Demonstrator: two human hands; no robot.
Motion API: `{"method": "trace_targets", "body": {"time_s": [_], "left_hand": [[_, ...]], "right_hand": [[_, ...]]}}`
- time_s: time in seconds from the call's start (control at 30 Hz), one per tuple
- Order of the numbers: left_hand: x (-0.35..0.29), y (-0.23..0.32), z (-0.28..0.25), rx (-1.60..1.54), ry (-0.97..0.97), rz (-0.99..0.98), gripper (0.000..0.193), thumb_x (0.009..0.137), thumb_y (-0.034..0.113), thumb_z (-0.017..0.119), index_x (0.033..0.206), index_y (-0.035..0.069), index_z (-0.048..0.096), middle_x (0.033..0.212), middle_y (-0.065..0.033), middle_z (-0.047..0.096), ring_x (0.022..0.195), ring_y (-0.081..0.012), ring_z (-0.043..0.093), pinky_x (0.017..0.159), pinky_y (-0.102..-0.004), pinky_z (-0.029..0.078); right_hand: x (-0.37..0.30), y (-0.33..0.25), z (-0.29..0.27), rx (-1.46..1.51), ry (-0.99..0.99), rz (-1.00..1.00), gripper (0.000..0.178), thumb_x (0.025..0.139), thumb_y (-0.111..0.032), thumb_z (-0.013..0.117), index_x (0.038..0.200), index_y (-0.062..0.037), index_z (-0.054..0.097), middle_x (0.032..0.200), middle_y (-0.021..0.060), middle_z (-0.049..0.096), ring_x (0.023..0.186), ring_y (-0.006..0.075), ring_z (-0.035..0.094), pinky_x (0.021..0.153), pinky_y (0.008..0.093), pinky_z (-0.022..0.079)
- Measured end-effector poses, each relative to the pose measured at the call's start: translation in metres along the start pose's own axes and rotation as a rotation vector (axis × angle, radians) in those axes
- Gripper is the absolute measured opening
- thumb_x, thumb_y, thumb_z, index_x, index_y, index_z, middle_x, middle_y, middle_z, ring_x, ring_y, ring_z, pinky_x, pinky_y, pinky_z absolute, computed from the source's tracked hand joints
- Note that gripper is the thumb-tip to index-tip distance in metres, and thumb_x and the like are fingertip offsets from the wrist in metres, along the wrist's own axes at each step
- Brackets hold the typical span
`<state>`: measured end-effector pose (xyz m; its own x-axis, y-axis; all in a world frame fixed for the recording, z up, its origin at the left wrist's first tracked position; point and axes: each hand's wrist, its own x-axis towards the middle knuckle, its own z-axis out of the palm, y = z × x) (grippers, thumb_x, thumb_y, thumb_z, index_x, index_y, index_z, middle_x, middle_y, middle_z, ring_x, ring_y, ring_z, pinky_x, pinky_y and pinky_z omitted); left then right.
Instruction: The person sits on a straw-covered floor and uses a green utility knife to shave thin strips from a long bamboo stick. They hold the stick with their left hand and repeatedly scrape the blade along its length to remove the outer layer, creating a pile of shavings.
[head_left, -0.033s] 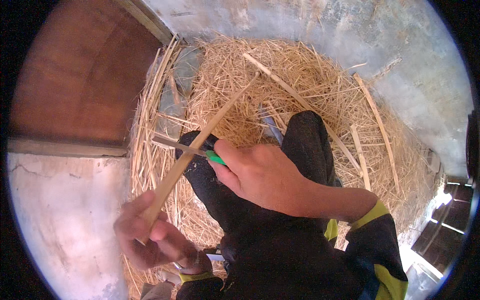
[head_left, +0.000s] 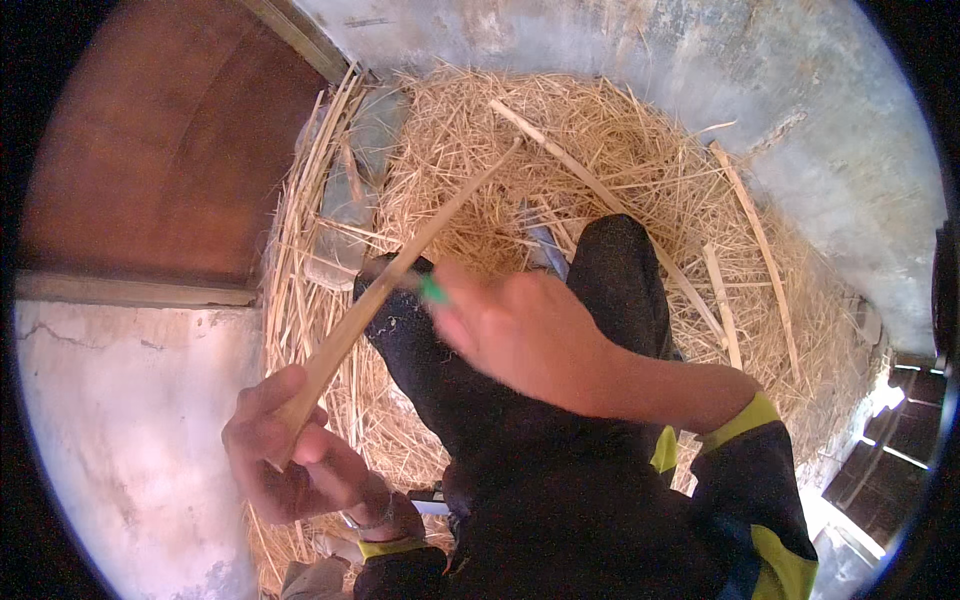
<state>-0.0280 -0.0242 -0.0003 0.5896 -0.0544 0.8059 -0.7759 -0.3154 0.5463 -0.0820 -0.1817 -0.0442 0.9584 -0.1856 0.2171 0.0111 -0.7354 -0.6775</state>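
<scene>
My left hand (head_left: 290,445) is closed round the lower end of a long, pale bamboo strip (head_left: 345,345). The strip slants up and away to the right across my left knee, its far tip over the straw. My right hand (head_left: 515,325), smeared by motion, grips the green handle of a knife (head_left: 433,290). Beside the strip, just above my knee, the blade is too blurred to trace; whether it touches the strip I cannot tell. Small pale shavings cling to the dark trouser leg (head_left: 400,325).
Straw and shavings (head_left: 450,110) cover the floor. Several more bamboo strips lie there, one long strip (head_left: 570,165) ahead and another (head_left: 755,240) by the right wall (head_left: 830,130). A bundle of thin strips (head_left: 300,220) lies at left, beside a brown panel (head_left: 150,150).
My right hand has shifted slightly up and left, and the knife has blurred. The strip stays in my left hand, which is a little higher.
</scene>
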Motion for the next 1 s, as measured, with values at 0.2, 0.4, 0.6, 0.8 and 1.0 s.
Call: {"method": "trace_targets", "body": {"time_s": [0.2,0.4,0.6,0.8,1.0], "left_hand": [[-0.001,0.005,-0.013,-0.005,-0.069,0.010,0.048,0.079,0.046,0.059,0.072,0.003,0.042,0.072,-0.0187,0.059,0.058,-0.0203,0.054,0.053,-0.0291,0.042],[-0.004,-0.006,-0.001,0.024,0.009,0.057,0.052,0.078,0.051,0.058,0.083,0.001,0.046,0.076,-0.0184,0.059,0.057,-0.0141,0.049,0.049,-0.0210,0.039],[-0.010,0.006,0.002,0.013,0.046,0.004,0.052,0.080,0.051,0.056,0.076,0.002,0.040,0.072,-0.0167,0.058,0.061,-0.0196,0.053,0.053,-0.0266,0.041],[0.002,-0.001,0.017,0.010,0.149,0.037,0.050,0.080,0.050,0.056,0.079,0.003,0.039,0.074,-0.0171,0.057,0.060,-0.0188,0.051,0.053,-0.0255,0.040],[-0.002,0.009,0.020,-0.009,0.104,0.014,0.048,0.080,0.048,0.058,0.080,0.003,0.040,0.070,-0.0169,0.057,0.056,-0.0165,0.050,0.049,-0.0253,0.038]], "right_hand": [[-0.007,-0.005,0.007,-0.008,0.050,-0.029,0.018,0.083,-0.019,0.056,0.085,-0.0053,0.046,0.048,0.0125,0.051,0.043,0.0309,0.054,0.041,0.0390,0.045],[0.002,0.032,0.029,-0.183,-0.012,0.109,0.020,0.085,-0.022,0.053,0.087,-0.0029,0.047,0.052,0.0151,0.052,0.048,0.0316,0.056,0.041,0.0399,0.045],[-0.017,0.006,0.023,0.067,0.051,0.054,0.020,0.086,-0.020,0.051,0.089,-0.0009,0.048,0.051,0.0175,0.052,0.046,0.0349,0.055,0.043,0.0422,0.045],[0.002,0.067,0.046,-0.030,0.182,0.165,0.018,0.085,-0.018,0.053,0.087,-0.0004,0.046,0.052,0.0172,0.052,0.047,0.0351,0.055,0.042,0.0424,0.044],[0.005,0.050,0.036,0.039,0.072,0.177,0.022,0.087,-0.021,0.048,0.091,0.0006,0.048,0.057,0.0205,0.055,0.053,0.0374,0.056,0.049,0.0453,0.046]]}}
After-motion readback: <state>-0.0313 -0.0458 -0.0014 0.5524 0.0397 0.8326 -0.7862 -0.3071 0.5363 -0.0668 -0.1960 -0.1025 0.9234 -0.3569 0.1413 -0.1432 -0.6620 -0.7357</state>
